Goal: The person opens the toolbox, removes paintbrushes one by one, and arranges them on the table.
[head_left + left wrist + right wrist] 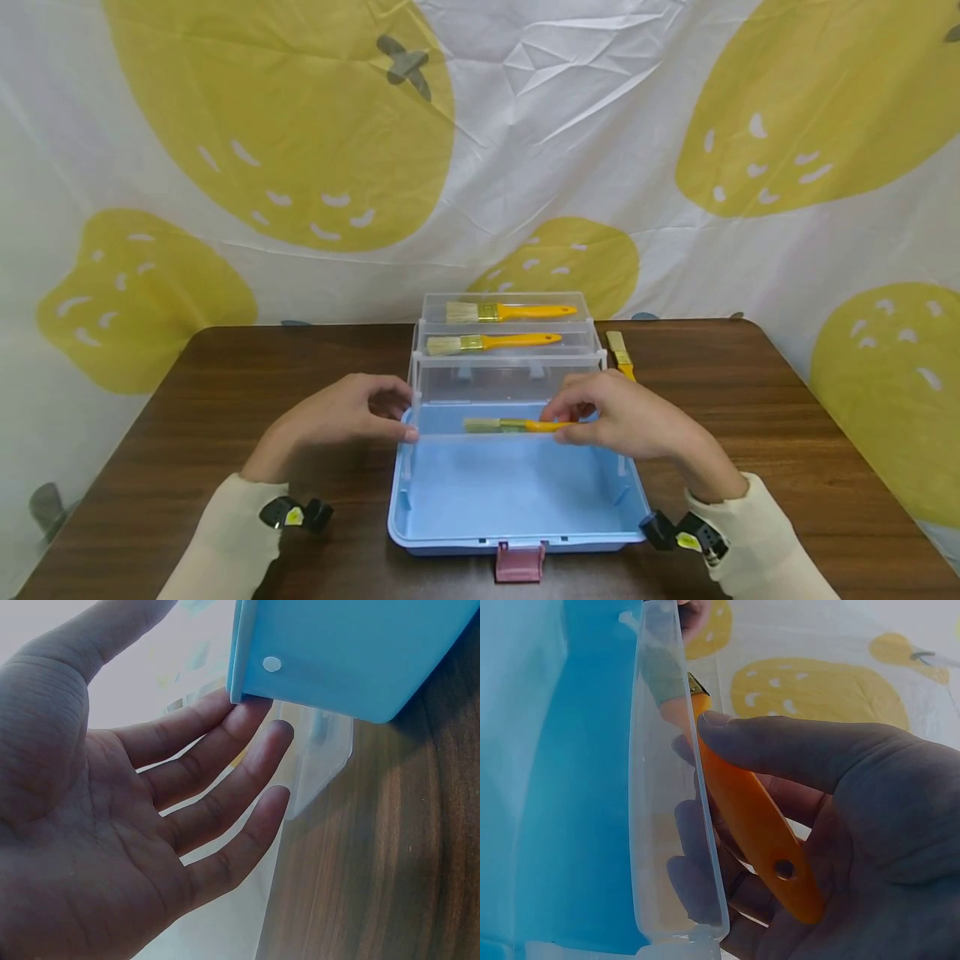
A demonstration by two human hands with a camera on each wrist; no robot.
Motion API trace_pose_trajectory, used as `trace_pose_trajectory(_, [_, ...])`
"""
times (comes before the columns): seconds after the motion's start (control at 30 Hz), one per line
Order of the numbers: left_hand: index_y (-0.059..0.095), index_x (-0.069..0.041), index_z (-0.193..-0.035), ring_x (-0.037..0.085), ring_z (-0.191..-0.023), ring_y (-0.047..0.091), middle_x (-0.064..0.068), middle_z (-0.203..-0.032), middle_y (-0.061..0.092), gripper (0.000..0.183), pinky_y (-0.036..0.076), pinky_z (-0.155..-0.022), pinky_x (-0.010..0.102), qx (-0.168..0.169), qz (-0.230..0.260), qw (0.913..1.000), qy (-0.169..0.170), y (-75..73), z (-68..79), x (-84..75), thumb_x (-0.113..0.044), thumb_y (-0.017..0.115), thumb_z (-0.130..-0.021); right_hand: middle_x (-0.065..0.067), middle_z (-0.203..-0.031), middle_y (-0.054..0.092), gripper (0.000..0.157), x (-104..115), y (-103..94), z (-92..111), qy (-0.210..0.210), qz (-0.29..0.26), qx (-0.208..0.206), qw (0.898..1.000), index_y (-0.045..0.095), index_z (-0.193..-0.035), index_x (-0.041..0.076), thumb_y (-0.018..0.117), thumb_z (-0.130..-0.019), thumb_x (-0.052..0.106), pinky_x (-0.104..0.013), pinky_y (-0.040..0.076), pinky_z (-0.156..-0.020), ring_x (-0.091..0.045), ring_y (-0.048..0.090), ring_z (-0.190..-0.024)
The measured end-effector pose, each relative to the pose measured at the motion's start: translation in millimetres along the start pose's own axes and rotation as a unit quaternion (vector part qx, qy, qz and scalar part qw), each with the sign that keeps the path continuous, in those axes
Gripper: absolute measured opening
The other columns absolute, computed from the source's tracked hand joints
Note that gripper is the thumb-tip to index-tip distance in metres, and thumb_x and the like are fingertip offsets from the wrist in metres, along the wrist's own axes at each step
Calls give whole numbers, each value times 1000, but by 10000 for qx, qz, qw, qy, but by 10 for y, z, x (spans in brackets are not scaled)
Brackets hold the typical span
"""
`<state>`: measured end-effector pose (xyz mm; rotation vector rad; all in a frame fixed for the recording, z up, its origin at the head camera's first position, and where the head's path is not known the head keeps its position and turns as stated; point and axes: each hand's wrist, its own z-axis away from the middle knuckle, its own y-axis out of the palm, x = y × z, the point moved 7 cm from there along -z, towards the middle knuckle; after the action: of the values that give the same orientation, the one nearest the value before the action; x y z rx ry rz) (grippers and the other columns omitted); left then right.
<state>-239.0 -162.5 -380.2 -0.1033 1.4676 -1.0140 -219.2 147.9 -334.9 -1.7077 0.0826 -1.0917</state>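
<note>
Blue plastic box (517, 508) sits open in front of you in the head view, pink latch (519, 563) at the near edge, on the brown tabletop (810, 450). Your R hand (626, 417) has the held brush (513, 426) by its yellow handle, bristles pointing L, at the clear lowest tray (442, 434). Top brush (536, 312) & mid brush (517, 342) lie in the upper trays; 4th brush (620, 354) is on the tabletop, just R of the trays. Your L hand (341, 417) is at the L end of the lowest tray.

L wrist cam: fingers apart & nearly straight, gripping nothing; two tips at the blue box's rim, contact unclear.

R wrist cam: thumb & fingers closed round the orange-looking handle, hole end toward your palm; bristle end shows thru the clear tray wall. Can't tell if bristles touch the tray bottom.
</note>
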Motion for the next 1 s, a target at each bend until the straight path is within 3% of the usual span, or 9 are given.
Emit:
trace_pose_trajectory(0.27, [72,-10,-132,22,-112,69,2,-120,74,55,57,-103,51,-23,-38,9999,-101,-8,-20,48,-45,89,-93,10,-98,72,10,13,-58,15,-106,27,-202,9997,85,-105,16,84,-98,10,-30,56,-69,-9,62,-80])
trace_pose_trajectory(0.7, [73,-8,-132,21,-109,69,2,-117,75,55,58,-101,50,-26,-57,10000,-9,5,-30,31,-43,89,-92,11,-99,76,14,-11,-236,102,142,-32,-762,9970,85,-105,17,83,-97,6,-32,54,-69,-12,62,-80])
trace_pose_trajectory(0.83, [72,-8,-133,21,-110,69,2,-118,75,56,57,-102,51,-27,-67,10000,-39,4,-25,26,-43,89,-93,12,-96,74,15,-40,-300,137,238,-50,-943,9952,84,-105,16,83,-96,5,-31,51,-66,-13,58,-75])
trace_pose_trajectory(1.0, [73,-9,-132,21,-110,70,2,-118,75,55,58,-102,51,-37,-52,10000,-40,12,-20,26,-44,89,-93,10,-89,69,15,-111,-379,178,505,-138,-1150,9920,82,-108,14,83,-96,5,-30,50,-68,-16,59,-79])
